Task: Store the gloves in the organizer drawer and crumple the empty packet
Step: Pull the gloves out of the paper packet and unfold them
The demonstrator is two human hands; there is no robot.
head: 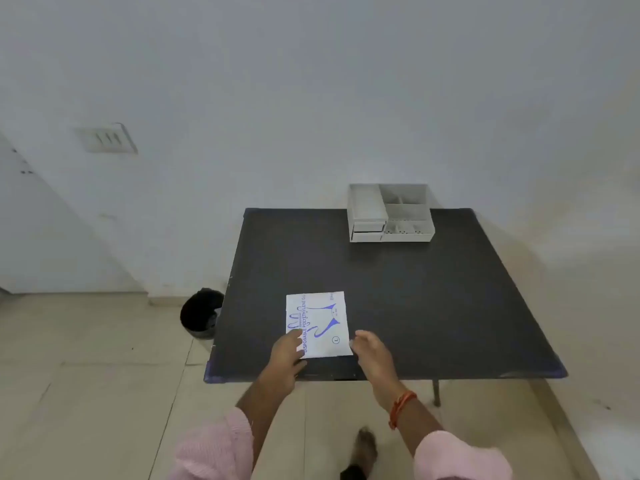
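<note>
A white glove packet point(320, 320) with blue print lies flat near the front edge of the dark table point(433, 306). My left hand point(285, 355) rests on the packet's near left corner, fingers lying on the paper. My right hand point(372, 351) touches the packet's near right corner with its fingertips. Neither hand has lifted it. A white organizer point(389, 214) stands at the table's far edge, with two small drawers point(367, 231) at its lower left, both looking closed.
A black bin point(201, 315) stands on the tiled floor just left of the table. A wall runs right behind the table. My foot point(362, 452) is on the floor below the table's front edge.
</note>
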